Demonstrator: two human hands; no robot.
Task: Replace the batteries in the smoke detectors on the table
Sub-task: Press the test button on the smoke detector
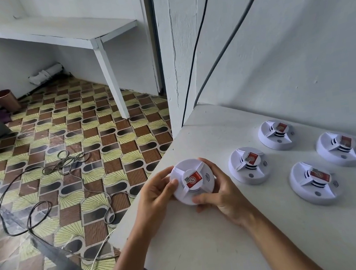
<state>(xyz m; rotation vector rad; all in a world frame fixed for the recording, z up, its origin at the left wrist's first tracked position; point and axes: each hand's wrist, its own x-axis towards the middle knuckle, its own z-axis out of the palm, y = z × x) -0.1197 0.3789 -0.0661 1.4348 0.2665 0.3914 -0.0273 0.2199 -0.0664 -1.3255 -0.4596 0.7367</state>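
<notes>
On the left of the frame the patterned floor (pixel 64 152) lies open, with loose cables (pixel 40 178) strewn over it at lower left and a copper cup (pixel 5 100) against the wall at upper left. A white bench (pixel 59 30) juts from the wall at upper centre, its leg coming down to the floor. The near-left edge of my desk (pixel 212 245) runs diagonally from the centre of the frame down toward the bottom; bare desk surface stretches below my hands across the lower right.

My left hand (pixel 156 196), at centre, curls round the left rim of a smoke detector (pixel 192 181), thumb lying on its top face. I hold the detector right at the desk's left edge, tilted so that its round face with the red label turns up toward me; being a disc, it has no long axis I can name. My right hand (pixel 220 193) wraps its right and lower rim, fingers behind it and thumb below. So both grips are clasped on this one detector, which sits between them.

To the right, four more detectors rest flat on the desk, faces up, apart from one another: one just right of my hands (pixel 249 165), one above it nearer the wall (pixel 276 135), one at lower right (pixel 313 181) and one at far right (pixel 338 147). Two dark cords (pixel 218 52) hang down the wall at upper right to the desk's far corner.
</notes>
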